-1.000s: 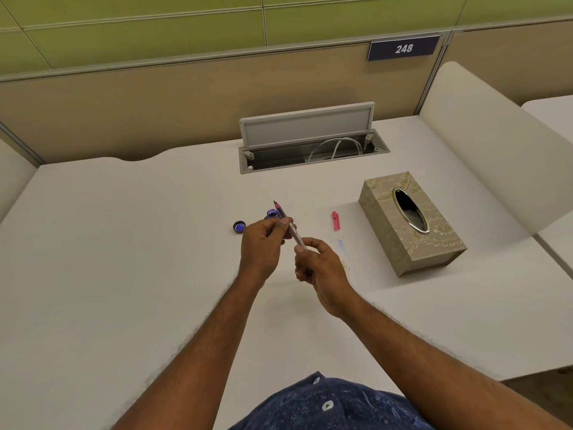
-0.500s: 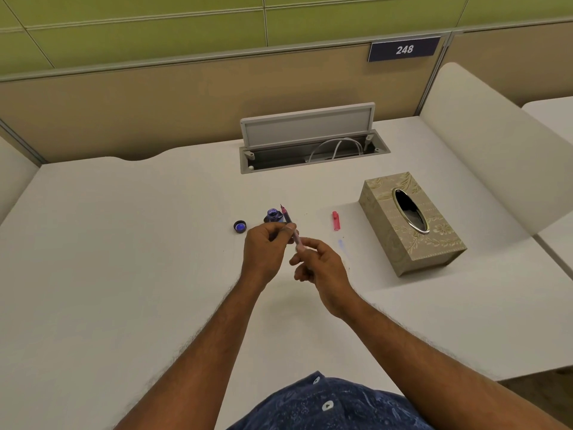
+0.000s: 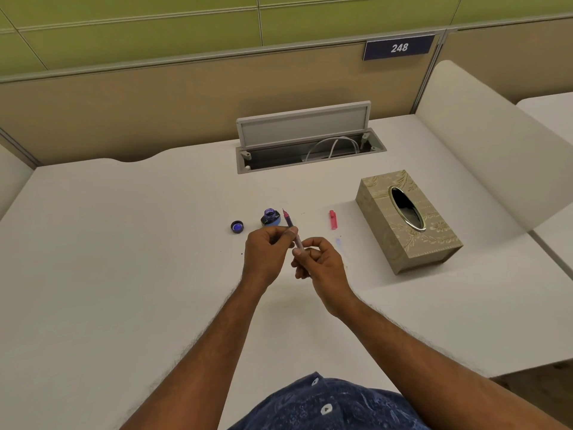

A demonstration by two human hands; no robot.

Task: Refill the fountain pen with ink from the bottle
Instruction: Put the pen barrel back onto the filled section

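pen point(image 3: 290, 228) tilted lower since earlier, left hand point(image 3: 267, 256) and right hand point(image 3: 322, 265) clamped on it, nib beside ink bottle point(image 3: 270, 217)

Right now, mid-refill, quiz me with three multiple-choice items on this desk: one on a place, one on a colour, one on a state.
1. Where does the bottle cap lie?
A. On the desk, left of the ink bottle
B. On the tissue box
C. Screwed on the bottle

2. What colour is the pen cap lying on the desk?
A. Green
B. Red-pink
C. Black

3. What state is the pen in?
A. Lying on the desk
B. Standing in the bottle
C. Held by both hands, nib pointing up and away

Answers:
1 A: the cap sits alone on the desk, left of the open bottle.
2 B: it shows red-pink between the bottle and the box.
3 C: the left hand grips the pen's front part and the right hand its back end, nib beside the bottle, not in it.
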